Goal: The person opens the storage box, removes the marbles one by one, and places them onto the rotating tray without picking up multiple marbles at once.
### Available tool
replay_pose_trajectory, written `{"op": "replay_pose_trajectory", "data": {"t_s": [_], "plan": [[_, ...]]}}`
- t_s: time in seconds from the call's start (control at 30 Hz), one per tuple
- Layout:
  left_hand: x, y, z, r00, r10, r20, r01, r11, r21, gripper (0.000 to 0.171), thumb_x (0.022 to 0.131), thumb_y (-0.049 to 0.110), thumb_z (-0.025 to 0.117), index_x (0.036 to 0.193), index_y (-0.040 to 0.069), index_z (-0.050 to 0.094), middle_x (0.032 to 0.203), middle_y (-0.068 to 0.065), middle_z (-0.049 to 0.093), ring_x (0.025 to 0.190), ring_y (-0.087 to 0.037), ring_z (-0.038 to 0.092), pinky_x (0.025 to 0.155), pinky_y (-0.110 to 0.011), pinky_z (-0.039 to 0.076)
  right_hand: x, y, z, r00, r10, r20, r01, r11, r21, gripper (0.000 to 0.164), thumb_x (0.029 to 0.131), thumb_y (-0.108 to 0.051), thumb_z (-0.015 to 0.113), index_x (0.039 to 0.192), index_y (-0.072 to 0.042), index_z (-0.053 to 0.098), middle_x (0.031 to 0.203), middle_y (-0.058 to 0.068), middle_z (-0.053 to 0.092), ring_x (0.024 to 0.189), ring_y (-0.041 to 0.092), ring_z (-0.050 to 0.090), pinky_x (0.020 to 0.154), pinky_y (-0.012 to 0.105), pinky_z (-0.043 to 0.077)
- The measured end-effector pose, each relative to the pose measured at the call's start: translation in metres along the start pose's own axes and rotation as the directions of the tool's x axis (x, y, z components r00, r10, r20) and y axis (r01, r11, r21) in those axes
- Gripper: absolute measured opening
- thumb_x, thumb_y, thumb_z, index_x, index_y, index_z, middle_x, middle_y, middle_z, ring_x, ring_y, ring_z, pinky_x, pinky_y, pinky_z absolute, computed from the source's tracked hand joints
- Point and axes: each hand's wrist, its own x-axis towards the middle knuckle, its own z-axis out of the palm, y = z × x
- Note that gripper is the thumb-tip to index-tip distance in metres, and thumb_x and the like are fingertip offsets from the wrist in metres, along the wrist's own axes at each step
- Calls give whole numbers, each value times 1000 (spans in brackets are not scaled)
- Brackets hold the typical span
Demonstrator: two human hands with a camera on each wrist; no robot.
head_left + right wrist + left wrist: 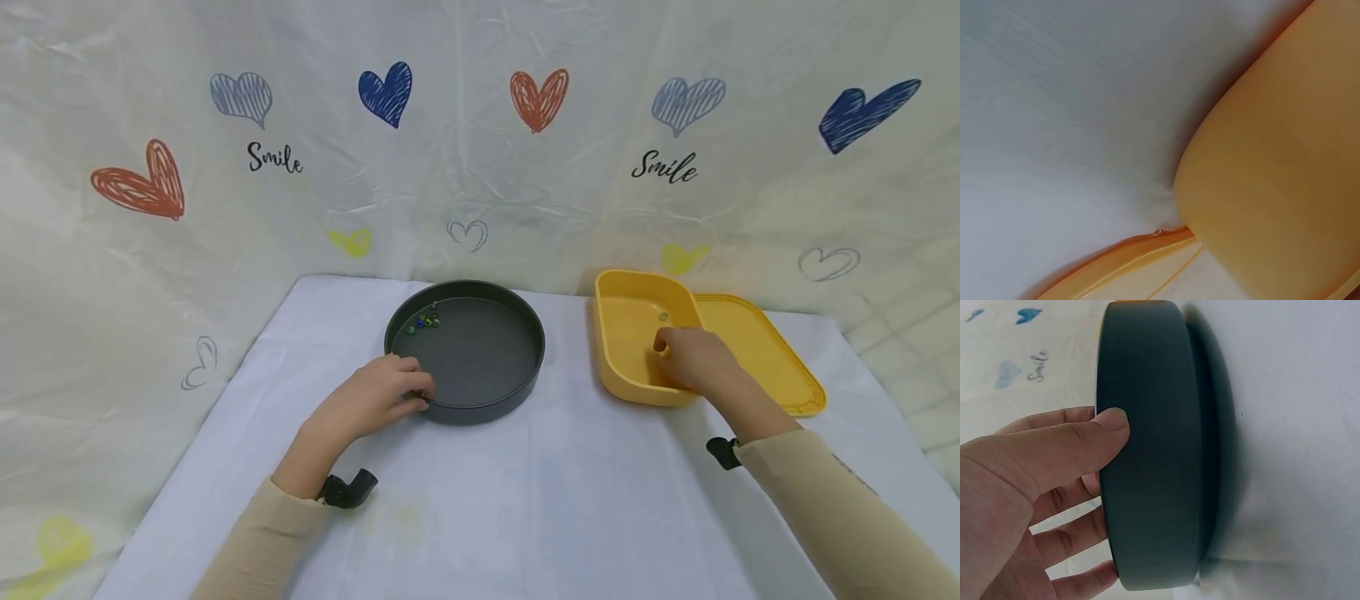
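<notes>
My left hand point(390, 392) grips the near-left rim of a round dark grey pan point(487, 358). In the left wrist view the thumb point(1113, 422) presses on the pan's outer wall and the other fingers go over the rim. Several small green and blue marbles point(427, 321) lie together at the pan's far left. My right hand point(697, 358) reaches down into a yellow plastic box point(626, 325), fingers bent; I cannot tell whether they hold anything. A single marble point(663, 317) shows in the box beyond that hand. The right wrist view shows the box's outer wall point(1272, 175), no fingers.
A flat yellow lid point(765, 350) lies right of the box, partly behind it. White cloth point(480, 517) covers the table. Behind it hangs a pale sheet point(465, 167) printed with hearts. The pan and box stand near the table's back edge, with a gap between them.
</notes>
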Motion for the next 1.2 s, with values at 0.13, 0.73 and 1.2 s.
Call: {"op": "replay_pose_trajectory", "data": {"t_s": [0.13,0.73,1.2], "plan": [[0,-1,0,1000,3,0,-3,1000,-2,14,84,19,81,91,25,70,88,10,61,83,-12,57,74,-30,49,2,-2,-1,1000,7,18,-7,1000,-9,23,94,-7,53,111,2,64,101,23,64,80,35,54,76,49,47],[-1,-2,0,1000,5,-4,-5,1000,-3,14,84,19,81,91,25,70,88,10,61,82,-12,57,74,-30,48,4,-7,4,999,-33,-19,34,998,49,17,89,-5,58,104,-2,66,92,16,64,79,31,55,73,47,48],[-1,0,-1,1000,-4,1,4,1000,-10,14,84,18,81,92,23,71,89,9,62,84,-13,57,76,-31,49,1,-21,-5,996,-74,-58,92,890,446,22,96,-21,65,112,-6,66,105,11,66,85,22,68,73,31,57]]}}
